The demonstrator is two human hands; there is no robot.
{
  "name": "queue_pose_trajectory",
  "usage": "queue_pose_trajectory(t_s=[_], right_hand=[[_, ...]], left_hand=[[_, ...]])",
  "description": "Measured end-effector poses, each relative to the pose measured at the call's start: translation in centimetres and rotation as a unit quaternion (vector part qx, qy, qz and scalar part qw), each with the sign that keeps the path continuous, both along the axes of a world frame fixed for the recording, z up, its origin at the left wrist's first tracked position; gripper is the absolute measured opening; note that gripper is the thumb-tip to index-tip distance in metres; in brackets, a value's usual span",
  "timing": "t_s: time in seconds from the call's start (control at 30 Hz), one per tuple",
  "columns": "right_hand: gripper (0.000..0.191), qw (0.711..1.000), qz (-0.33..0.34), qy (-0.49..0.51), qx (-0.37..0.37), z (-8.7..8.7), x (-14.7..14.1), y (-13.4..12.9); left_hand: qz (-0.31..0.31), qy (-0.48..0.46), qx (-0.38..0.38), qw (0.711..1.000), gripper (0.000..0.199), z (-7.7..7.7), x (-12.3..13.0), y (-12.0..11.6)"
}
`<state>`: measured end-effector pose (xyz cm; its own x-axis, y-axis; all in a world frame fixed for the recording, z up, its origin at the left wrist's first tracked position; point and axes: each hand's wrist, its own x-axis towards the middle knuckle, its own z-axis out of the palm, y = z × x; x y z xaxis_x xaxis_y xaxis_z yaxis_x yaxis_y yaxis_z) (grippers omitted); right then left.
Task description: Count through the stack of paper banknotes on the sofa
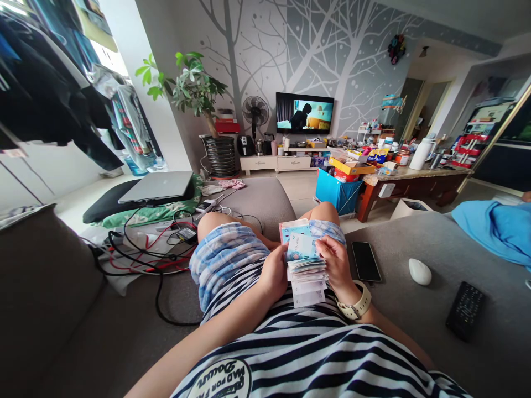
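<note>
A thick wad of banknotes [307,271] is held between my two hands above my lap. My left hand [275,272] is closed around the left side of the wad. On the other side, my right hand [335,260] pinches the edge of a pale blue note, thumb on top; a watch with a cream strap [355,302] is on that wrist. Blue and reddish notes fan out at the far end, and pale purplish ones hang toward my striped shirt. The fingers under the notes are hidden.
On the sofa to the right lie a black phone [365,261], a white mouse [420,272] and a remote control [465,310]. Tangled cables [161,257] and a closed laptop [157,187] are at the left. Ahead stand a blue bin [337,193] and a cluttered table [418,176].
</note>
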<state>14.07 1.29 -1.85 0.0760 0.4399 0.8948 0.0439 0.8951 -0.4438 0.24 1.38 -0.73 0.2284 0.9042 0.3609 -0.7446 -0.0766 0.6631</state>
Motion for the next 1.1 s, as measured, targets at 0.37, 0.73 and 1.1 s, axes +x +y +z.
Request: queue_pose_trajectory(t_s=[0.37, 0.73, 1.1], right_hand=[[0.031, 1.0, 0.015, 0.011, -0.009, -0.3, -0.1, 0.5], [0.034, 1.0, 0.012, -0.005, 0.01, -0.3, 0.0, -0.4], [0.034, 0.999, 0.005, -0.01, 0.031, -0.3, 0.1, -0.4]], left_hand=[[-0.034, 0.007, 0.034, 0.999, 0.033, -0.5, -0.1, 0.6], [-0.021, 0.002, 0.032, 0.999, 0.031, -0.3, 0.0, 0.1], [-0.023, 0.012, -0.014, 1.0, 0.029, 0.1, -0.2, -0.6]])
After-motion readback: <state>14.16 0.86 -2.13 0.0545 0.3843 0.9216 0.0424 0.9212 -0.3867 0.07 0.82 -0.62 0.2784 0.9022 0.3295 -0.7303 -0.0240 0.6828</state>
